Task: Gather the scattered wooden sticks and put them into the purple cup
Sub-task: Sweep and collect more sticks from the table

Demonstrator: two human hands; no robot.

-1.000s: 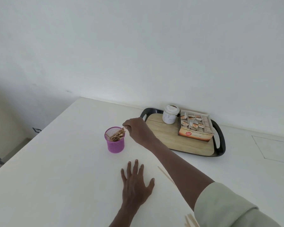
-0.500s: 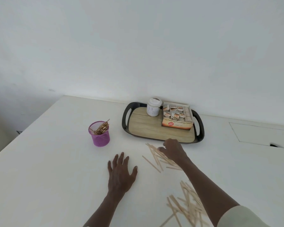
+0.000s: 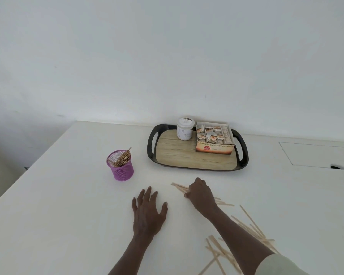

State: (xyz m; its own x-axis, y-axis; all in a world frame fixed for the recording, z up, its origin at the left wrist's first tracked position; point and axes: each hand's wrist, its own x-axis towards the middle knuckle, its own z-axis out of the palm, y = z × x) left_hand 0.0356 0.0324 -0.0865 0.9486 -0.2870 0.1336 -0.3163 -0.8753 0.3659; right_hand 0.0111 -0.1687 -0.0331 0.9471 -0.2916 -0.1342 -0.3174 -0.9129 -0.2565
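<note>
Nearest the camera, a loose pile of flat, pale wooden sticks (image 3: 244, 235) lies crisscrossed on the smooth white tabletop (image 3: 58, 215), partly hidden under the right forearm and its pale green sleeve (image 3: 280, 264). The left hand (image 3: 147, 213) rests palm down on the tabletop, fingers straight and spread, holding nothing. Just to its right and slightly farther, the right hand (image 3: 201, 193) sits on a small bundle of sticks (image 3: 180, 187), fingers curled down over them; the grip closes on this bundle, whose ends project from both sides of the hand. Farther left stands the purple cup (image 3: 121, 167), a cylindrical mesh container already holding a slanted cluster of sticks. Beyond, near the wall, a black-rimmed tray (image 3: 152, 147) with a wood-grain base carries a round white jar (image 3: 185, 129) and an open cardboard box of tea sachets (image 3: 213, 141).
</note>
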